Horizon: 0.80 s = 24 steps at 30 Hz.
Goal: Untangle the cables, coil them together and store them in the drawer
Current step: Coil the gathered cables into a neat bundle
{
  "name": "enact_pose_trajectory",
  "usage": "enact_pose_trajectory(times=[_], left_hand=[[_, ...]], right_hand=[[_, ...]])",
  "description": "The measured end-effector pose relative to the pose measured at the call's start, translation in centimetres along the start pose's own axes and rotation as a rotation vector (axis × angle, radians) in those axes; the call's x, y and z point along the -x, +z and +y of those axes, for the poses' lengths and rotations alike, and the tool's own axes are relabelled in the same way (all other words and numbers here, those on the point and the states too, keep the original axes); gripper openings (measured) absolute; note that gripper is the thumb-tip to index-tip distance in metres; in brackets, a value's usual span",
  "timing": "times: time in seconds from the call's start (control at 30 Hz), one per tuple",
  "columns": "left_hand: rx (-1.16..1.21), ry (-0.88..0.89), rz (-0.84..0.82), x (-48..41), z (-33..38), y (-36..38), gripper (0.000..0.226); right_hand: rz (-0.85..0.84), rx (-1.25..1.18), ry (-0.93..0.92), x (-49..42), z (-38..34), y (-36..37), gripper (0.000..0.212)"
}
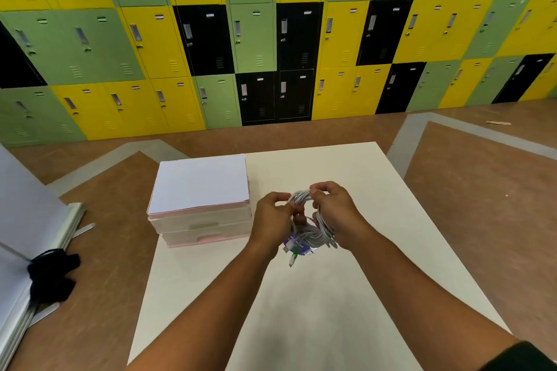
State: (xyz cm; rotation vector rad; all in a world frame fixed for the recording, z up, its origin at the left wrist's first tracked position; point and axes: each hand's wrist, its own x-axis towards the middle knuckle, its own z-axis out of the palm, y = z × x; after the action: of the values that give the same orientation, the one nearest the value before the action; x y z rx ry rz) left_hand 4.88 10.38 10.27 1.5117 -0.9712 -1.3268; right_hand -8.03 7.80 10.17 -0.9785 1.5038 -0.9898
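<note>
Right hand (pixel 334 208) clamps cables (pixel 313 233) so loops hold shape; left hand (pixel 271 217) pinches them opposite while we tidy above surface (pixel 331 295), drawer (pixel 199 223) shut alongside.

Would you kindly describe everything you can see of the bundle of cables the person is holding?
The bundle of cables is pale grey, thin and rubbery-looking, wound into a loose round coil of many loops. It is held over the cream table, right of the drawer unit. The left hand pinches the coil's upper left, and the right hand grips its right side with fingers curled round the loops. A purple printed tag sits at the bottom, and a plug with a green end dangles below.
</note>
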Motion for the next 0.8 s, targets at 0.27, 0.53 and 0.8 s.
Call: enact_pose_trajectory(times=[0.27,0.53,0.8], left_hand=[[-0.340,0.155,0.082,-0.6,-0.6,-0.1,0.026],[-0.193,0.005,-0.084,-1.3,-0.2,-2.2,0.017],[-0.157,-0.144,-0.257,-1.1,0.2,-2.7,0.044]], right_hand=[[-0.008,0.051,-0.031,0.1,-0.4,-0.4,0.010],[-0.169,0.042,0.021,0.5,-1.1,-2.2,0.016],[-0.344,0.041,0.041,1.0,-1.5,-2.4,0.017]])
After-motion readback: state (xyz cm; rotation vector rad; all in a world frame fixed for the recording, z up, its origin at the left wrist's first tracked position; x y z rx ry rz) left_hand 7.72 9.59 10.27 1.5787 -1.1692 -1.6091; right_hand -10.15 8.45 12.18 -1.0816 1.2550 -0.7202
